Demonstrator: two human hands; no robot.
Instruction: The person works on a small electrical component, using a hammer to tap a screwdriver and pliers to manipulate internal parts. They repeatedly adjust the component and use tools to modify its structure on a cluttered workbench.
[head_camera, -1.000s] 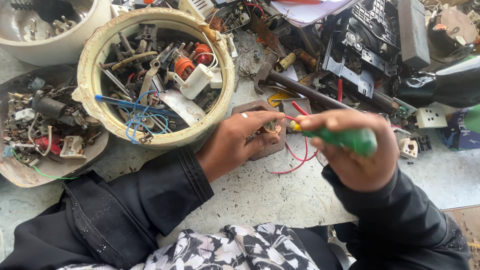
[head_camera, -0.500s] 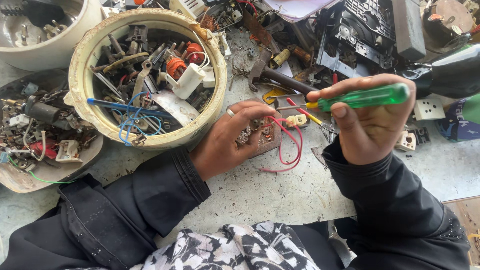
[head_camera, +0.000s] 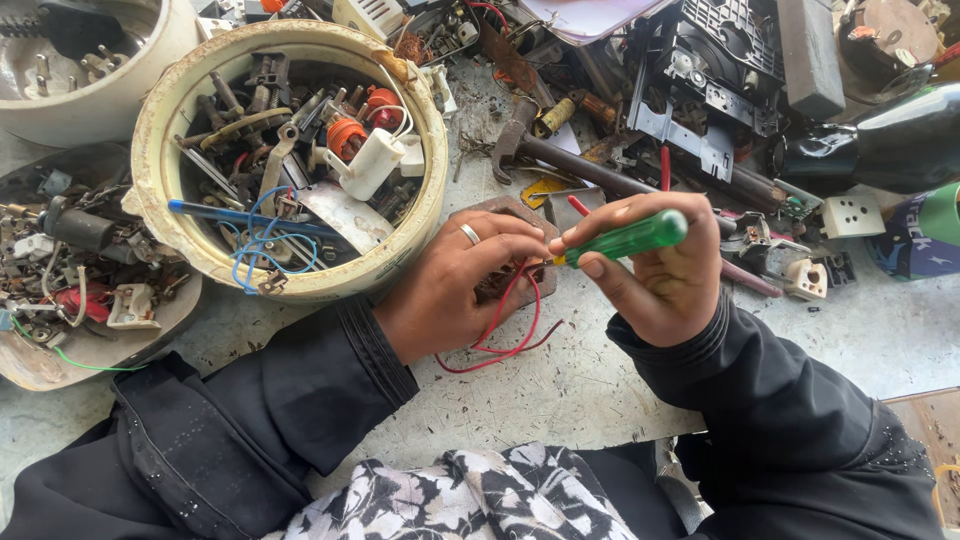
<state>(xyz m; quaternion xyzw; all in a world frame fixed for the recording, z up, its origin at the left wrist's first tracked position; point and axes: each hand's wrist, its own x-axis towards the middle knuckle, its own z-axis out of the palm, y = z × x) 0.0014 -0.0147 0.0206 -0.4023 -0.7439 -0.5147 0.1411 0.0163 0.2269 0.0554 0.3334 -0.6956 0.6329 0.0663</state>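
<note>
My left hand (head_camera: 455, 285), with a ring on one finger, presses down on a small brown electrical part (head_camera: 512, 262) that trails thin red wires (head_camera: 505, 335) onto the worktop. My right hand (head_camera: 655, 275) grips a green-handled screwdriver (head_camera: 625, 238), its tip pointing left toward the part under my left fingers. The tip itself is hidden between the fingers. Both arms wear black sleeves.
A round cream bowl (head_camera: 170, 225) full of scrap parts, blue wire and orange coils stands at the left. A flat tray of small parts (head_camera: 40, 365) lies at the far left. Black machine housings, a rusty hammer (head_camera: 560, 160) and white sockets (head_camera: 852, 215) crowd the back right.
My right hand has swung the screwdriver from a raised, level hold down toward the brown part. My left hand has kept hold of the part; the red wires have shifted a little.
</note>
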